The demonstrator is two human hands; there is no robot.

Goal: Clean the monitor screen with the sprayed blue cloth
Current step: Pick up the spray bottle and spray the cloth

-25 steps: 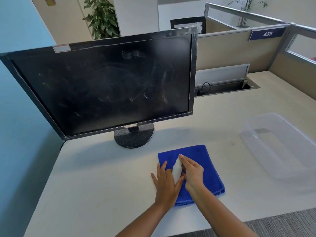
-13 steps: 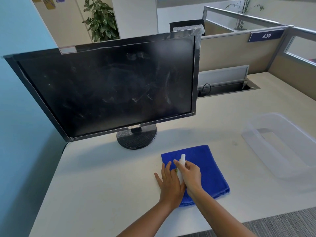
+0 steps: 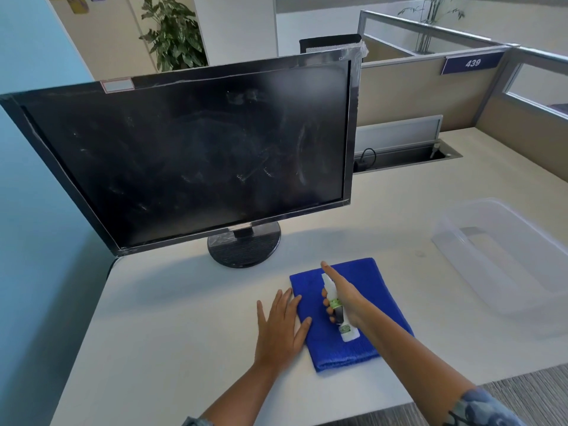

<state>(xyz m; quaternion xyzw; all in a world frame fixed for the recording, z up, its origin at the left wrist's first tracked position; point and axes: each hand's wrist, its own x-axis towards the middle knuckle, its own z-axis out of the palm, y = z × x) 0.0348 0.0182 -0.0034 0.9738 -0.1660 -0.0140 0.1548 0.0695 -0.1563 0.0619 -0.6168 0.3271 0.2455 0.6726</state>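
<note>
Right hand [image 3: 344, 298] is clamped on a small spray bottle [image 3: 338, 312] over the blue cloth [image 3: 381, 302], low centre; left hand [image 3: 281, 325], fingers spread, pins the cloth's edge to the surface [image 3: 172, 318]. Risks: overspray wetting the surface, a slipping bottle. Smeared monitor screen [image 3: 190, 161] remains unwiped.

Our left hand [image 3: 281, 325] lies flat, palm down, fingers spread and pointing away from us, its forearm reaching in from below. Our right hand [image 3: 344, 298] is raised a little, curled closed around a small spray bottle [image 3: 336, 309], with the index finger stretched straight forward over its top. The right forearm slants in from the lower right, a patterned sleeve [image 3: 479, 407] at its end.
</note>
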